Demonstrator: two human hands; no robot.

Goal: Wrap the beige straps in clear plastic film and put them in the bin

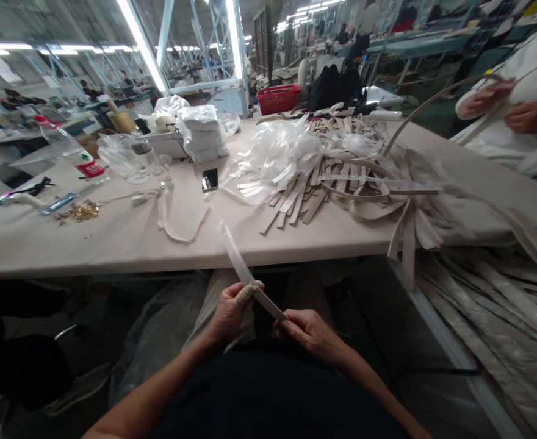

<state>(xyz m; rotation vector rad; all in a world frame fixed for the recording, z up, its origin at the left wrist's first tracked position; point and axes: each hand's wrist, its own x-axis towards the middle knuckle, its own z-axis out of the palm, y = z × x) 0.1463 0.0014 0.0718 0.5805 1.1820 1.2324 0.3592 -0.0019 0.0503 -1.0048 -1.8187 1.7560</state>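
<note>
Over my lap, just in front of the table edge, I hold a beige fabric strap (270,304) with a clear plastic sleeve (235,251) running from it up toward the table. My left hand (232,311), with a pale wrap on its thumb, pinches the place where strap and plastic meet. Lower on the right, my right hand (312,332) grips the strap's other end between thumb and fingers. A large pile of similar beige straps (314,195) lies on the table ahead to the right, partly under crumpled clear plastic sleeves (277,152).
On the cloth-covered table (113,244) are a phone (210,180), a plastic bottle (79,155), small gold-coloured pieces (83,211), a loose white strip (179,235) and stacked white packets (202,131). A red basket (277,99) stands behind. At right, a co-worker's hands (531,116) hold a strap.
</note>
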